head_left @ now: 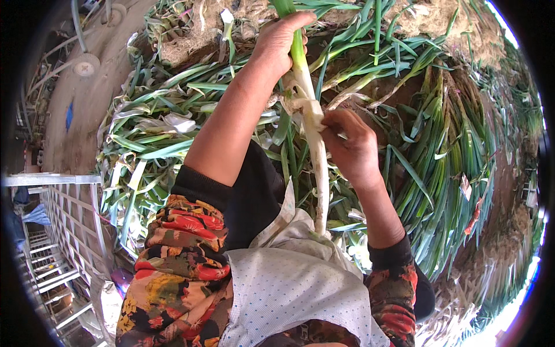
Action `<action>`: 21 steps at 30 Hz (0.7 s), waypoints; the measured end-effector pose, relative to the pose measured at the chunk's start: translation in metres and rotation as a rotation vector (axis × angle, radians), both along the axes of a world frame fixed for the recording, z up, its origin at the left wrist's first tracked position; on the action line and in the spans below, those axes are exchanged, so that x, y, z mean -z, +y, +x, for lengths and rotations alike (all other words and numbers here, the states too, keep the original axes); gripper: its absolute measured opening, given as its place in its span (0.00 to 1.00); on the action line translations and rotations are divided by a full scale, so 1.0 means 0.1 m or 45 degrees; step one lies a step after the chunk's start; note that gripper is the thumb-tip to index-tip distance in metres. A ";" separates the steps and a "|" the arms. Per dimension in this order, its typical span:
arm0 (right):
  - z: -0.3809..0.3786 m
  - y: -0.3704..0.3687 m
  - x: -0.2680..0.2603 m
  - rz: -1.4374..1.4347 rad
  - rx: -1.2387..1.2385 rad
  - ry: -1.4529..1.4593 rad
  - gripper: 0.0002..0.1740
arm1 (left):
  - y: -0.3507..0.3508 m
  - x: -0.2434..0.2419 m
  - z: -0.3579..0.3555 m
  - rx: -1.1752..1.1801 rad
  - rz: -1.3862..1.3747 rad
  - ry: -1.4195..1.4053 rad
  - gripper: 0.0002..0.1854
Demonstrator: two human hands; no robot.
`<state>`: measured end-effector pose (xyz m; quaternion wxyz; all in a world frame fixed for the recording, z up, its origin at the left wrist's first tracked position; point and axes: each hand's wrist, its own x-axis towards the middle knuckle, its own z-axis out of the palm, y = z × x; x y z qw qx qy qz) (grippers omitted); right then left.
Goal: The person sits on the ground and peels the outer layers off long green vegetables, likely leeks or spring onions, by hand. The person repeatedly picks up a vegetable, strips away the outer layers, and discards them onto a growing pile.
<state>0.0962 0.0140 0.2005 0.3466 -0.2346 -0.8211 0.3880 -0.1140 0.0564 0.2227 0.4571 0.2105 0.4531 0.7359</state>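
My left hand (284, 41) grips a large leek-like green onion (308, 89) at its green upper stem, at the top middle of the view. The pale stalk hangs down towards my lap, its lower end near the spotted cloth (299, 277) over my legs. A loosened outer layer (299, 104) bunches around the middle of the stalk. There my right hand (351, 143) pinches the layer between thumb and fingers, on the stalk's right side. The tips of those fingers are partly hidden.
Cut leaves and peelings (151, 130) cover the ground at left. A bundle of green onions (446, 152) lies at right, with several loose stalks (355, 91) above it. A metal rack (73, 217) stands at lower left, and a round base (86, 65) at upper left.
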 end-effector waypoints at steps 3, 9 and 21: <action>0.01 -0.03 -0.04 0.095 0.085 -0.132 0.36 | -0.01 0.03 0.06 -0.064 -0.023 0.069 0.14; -0.26 0.18 0.11 0.213 0.079 0.077 0.20 | 0.10 0.06 0.08 -0.104 -0.011 0.020 0.14; 2.15 -0.52 1.64 -0.312 -0.608 -1.791 0.31 | 0.01 -0.04 -0.59 -0.646 0.069 0.087 0.11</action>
